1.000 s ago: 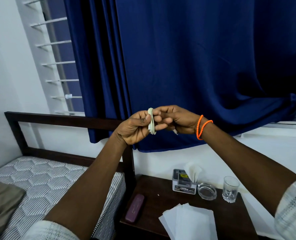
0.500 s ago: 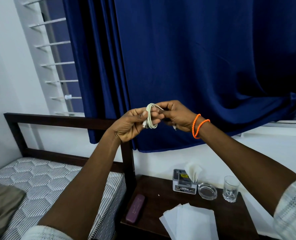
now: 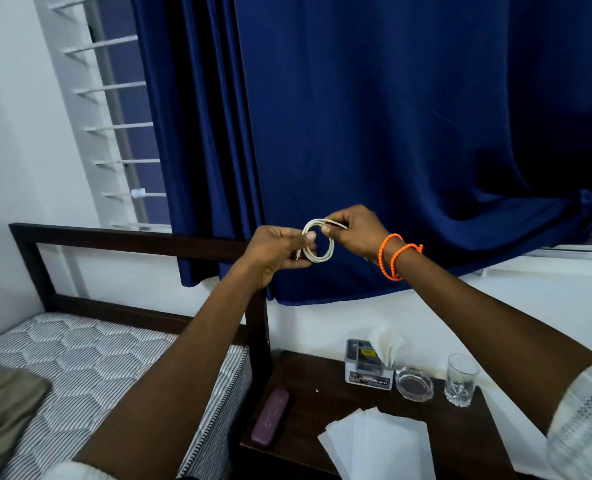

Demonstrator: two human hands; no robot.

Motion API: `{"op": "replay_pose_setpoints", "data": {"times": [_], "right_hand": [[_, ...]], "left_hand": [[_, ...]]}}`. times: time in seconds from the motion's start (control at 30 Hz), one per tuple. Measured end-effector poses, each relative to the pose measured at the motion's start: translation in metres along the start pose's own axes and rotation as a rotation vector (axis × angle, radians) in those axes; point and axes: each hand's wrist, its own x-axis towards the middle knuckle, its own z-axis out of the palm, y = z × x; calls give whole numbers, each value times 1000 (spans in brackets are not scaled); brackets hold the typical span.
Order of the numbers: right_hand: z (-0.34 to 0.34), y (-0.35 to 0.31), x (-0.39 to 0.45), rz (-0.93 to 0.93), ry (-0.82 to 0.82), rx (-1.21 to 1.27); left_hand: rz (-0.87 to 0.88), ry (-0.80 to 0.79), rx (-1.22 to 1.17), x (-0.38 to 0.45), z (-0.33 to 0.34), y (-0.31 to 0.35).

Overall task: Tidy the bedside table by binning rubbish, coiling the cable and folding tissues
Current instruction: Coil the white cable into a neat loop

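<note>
1. White and looped into a small coil, the cable [image 3: 318, 241] was held up in front of the blue curtain [image 3: 391, 133], well above the bedside table [image 3: 322, 386].
2. The left hand [image 3: 274, 252] gripped the coil at its 9 o'clock edge, thumb pressed over the strands and the other fingers curled beneath; a short cable end poked out near the thumb, at about 7 o'clock of the loop.
3. The right hand [image 3: 353, 232] pinched the coil at roughly 1 o'clock, thumb and forefinger closed on the strands, the remaining fingers curled behind. Orange bands [image 3: 396, 256] circled that wrist.
4. The coil faced the camera almost flat, its ring slightly taller than wide, the long axis running from 12 to 6 o'clock with a slight lean.
5. On the table, white tissues [image 3: 377, 445] lay spread at its 6 o'clock edge, overhanging the front.
6. A maroon case [image 3: 270, 417] lay at the table's 9 o'clock side, its length pointing towards 1 o'clock.
7. At the 12 o'clock edge stood a tissue box [image 3: 367, 370], an ashtray [image 3: 414, 384] just beside it, and a glass [image 3: 461, 379] towards 2 o'clock.
</note>
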Motion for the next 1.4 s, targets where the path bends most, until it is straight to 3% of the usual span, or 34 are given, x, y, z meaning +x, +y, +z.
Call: {"op": "replay_pose_setpoints", "data": {"times": [0.2, 0.37, 0.7, 0.9, 1.07, 1.17, 1.4], "right_hand": [[-1, 6, 0, 72, -111, 201], [-10, 12, 1, 133, -204, 437], [-17, 14, 4, 61, -150, 141], [-11, 10, 6, 203, -36, 422], [-6, 6, 3, 368, -53, 839], [0, 8, -1, 413, -37, 962], [6, 22, -4, 381, -135, 776]], "left_hand": [[11, 84, 90, 2, 5, -4], [-38, 94, 14, 2, 1, -3], [-25, 125, -134, 2, 6, -7], [-65, 94, -180, 1, 12, -10], [-71, 99, -164, 3, 14, -13], [-72, 88, -166, 2, 16, -16], [-72, 155, -238, 8, 11, -21]]}}
